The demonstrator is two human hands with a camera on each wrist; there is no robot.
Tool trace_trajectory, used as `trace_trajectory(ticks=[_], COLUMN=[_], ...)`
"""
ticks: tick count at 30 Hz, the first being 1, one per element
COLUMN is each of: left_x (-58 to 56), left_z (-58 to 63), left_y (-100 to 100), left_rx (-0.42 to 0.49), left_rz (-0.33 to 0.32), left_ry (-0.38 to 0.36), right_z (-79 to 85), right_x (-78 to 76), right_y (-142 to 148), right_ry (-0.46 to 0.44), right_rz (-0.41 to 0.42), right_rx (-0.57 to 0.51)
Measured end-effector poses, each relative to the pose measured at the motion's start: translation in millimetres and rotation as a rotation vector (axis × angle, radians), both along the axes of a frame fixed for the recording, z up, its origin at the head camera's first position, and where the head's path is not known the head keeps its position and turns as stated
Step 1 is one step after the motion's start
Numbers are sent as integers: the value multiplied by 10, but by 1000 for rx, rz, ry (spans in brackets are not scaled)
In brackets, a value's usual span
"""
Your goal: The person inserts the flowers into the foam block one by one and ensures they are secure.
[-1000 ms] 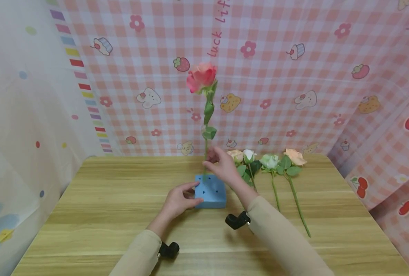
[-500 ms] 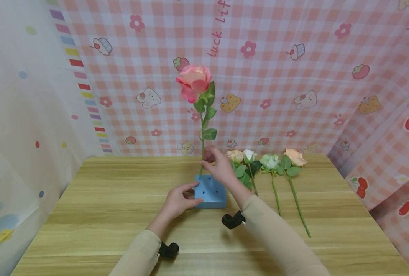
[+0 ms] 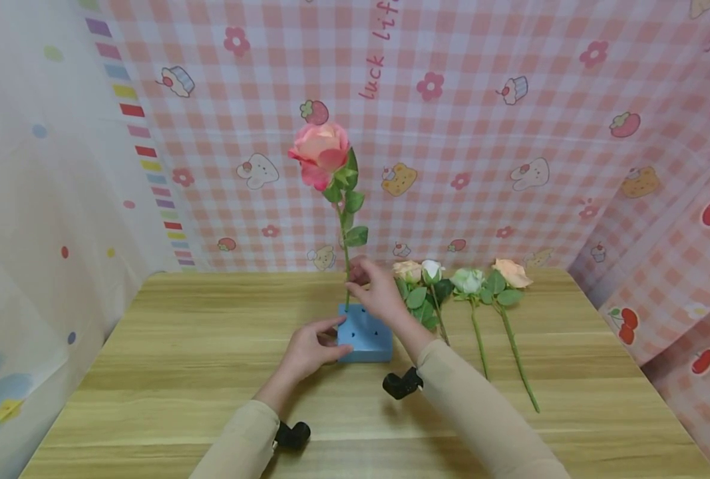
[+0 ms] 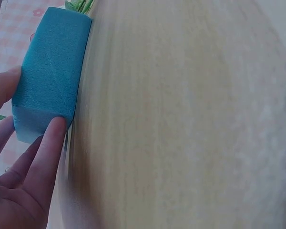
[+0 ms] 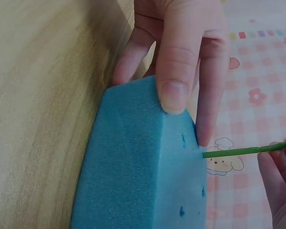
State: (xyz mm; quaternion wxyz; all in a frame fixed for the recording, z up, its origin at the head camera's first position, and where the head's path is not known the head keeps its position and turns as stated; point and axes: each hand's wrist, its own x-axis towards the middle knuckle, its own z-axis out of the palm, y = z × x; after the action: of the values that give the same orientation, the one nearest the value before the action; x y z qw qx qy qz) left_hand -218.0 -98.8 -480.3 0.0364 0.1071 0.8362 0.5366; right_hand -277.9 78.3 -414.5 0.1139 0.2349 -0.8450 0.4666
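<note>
A pink rose (image 3: 321, 153) on a long leafy green stem stands almost upright in the head view, its bloom leaning left. My right hand (image 3: 378, 289) pinches the stem low down, between thumb and fingers. The stem's lower end meets the back left of a blue foam block (image 3: 366, 347) with several small holes on top. Whether the stem (image 5: 233, 152) has entered a hole, I cannot tell from the right wrist view. My left hand (image 3: 307, 346) grips the block's left end, thumb at the front, fingers behind; the left wrist view shows its fingers against the foam (image 4: 52, 62).
Several roses lie on the wooden table (image 3: 211, 386) to the right: a white rose (image 3: 432, 270), a pale green rose (image 3: 468, 280), a peach rose (image 3: 513, 272) and another peach one (image 3: 408, 270). A checked pink cloth (image 3: 480, 133) hangs behind the table.
The rose's bloom has swung left and downward, turning to show more of its petals. My right hand has shifted slightly left with the stem. The left hand and block stay put.
</note>
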Motion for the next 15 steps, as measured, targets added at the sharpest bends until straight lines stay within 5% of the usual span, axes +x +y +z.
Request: trace_trajectory(ticks=[15], left_x=[3], left_z=[-2], left_y=[11], left_rx=[10], left_rz=[11], left_ry=[3], right_z=[-120], right_x=[-3], right_y=[-12], right_ry=[-51], right_rz=[-16], right_rx=[30])
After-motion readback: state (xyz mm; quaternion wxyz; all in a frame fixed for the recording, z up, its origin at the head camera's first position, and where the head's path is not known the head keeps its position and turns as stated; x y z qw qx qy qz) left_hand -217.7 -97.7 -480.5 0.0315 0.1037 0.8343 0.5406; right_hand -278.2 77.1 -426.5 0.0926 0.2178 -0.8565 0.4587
